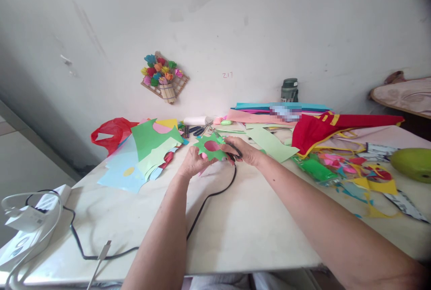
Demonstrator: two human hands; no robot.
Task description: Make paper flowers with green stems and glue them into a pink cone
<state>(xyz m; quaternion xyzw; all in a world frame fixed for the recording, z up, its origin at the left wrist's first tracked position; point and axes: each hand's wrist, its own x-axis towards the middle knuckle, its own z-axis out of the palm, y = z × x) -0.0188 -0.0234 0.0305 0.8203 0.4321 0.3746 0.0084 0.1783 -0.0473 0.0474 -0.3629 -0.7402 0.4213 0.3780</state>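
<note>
In front of me is a green paper cutout (pixel 218 153) with a pointed, zigzag edge and a pink round area in its middle. I cannot tell whether that pink is a layer of paper or shows through a hole. My left hand (pixel 191 162) grips the cutout's left and lower side, its fingers partly hidden behind it. At the right edge, my right hand (pixel 247 150) is closed round black-handled scissors (pixel 238 149). The scissor blades are mostly hidden by the paper and fingers. A bit of pink shows beneath the left hand.
Coloured paper sheets (pixel 146 139) and a red plastic bag (pixel 112 130) lie left. Behind my hands are pliers (pixel 195 129). To the right are red cloth (pixel 313 135), paper scraps (pixel 377 186) and a green fruit (pixel 412 164). A black cable (pixel 205 200) crosses the table.
</note>
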